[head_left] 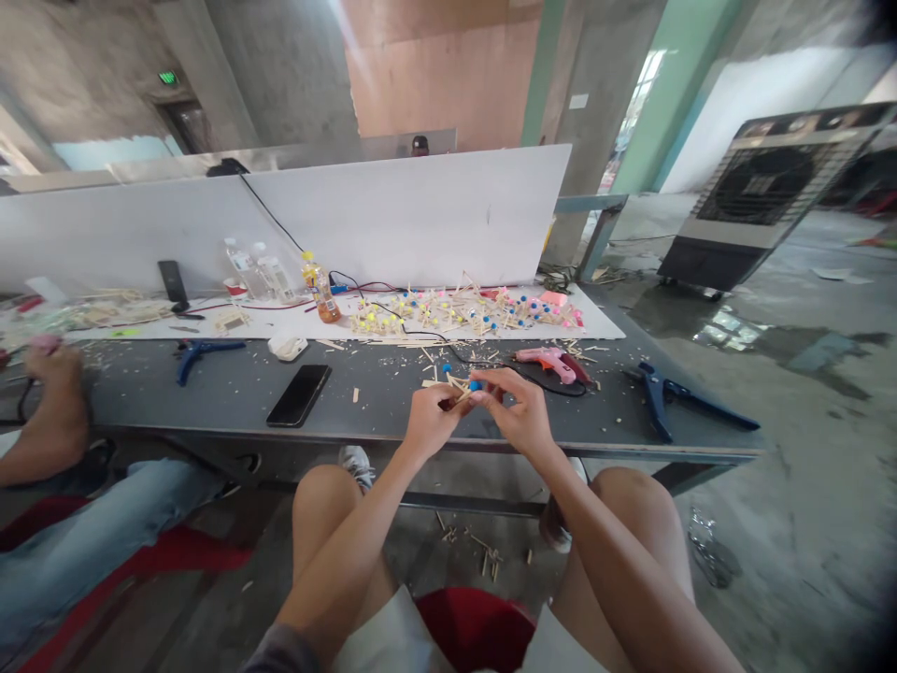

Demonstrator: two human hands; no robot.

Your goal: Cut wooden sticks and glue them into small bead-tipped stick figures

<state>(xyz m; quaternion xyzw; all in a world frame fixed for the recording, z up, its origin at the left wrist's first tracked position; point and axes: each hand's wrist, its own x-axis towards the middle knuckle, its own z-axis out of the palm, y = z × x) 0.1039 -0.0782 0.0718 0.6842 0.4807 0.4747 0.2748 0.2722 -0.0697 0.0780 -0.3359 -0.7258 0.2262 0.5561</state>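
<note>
Over the front edge of the dark table, my left hand (433,420) and my right hand (517,408) meet around a small wooden stick model with blue balls (459,384). The left fingers pinch its sticks from the left. At the right, my thumb and fingers close on the blue ball end. Parts of the model are hidden behind my fingers. A pink glue gun (548,363) lies just beyond my right hand, its dark cord curving round. Many similar stick models with yellow, pink and blue balls (462,313) crowd the white board behind.
Blue cutters (659,397) lie at the right and another blue pair (200,353) at the left. A black phone (299,395), white case (287,348) and drink bottle (323,294) stand left of centre. A co-worker's hand (52,365) is at far left. A white partition (420,220) rises behind.
</note>
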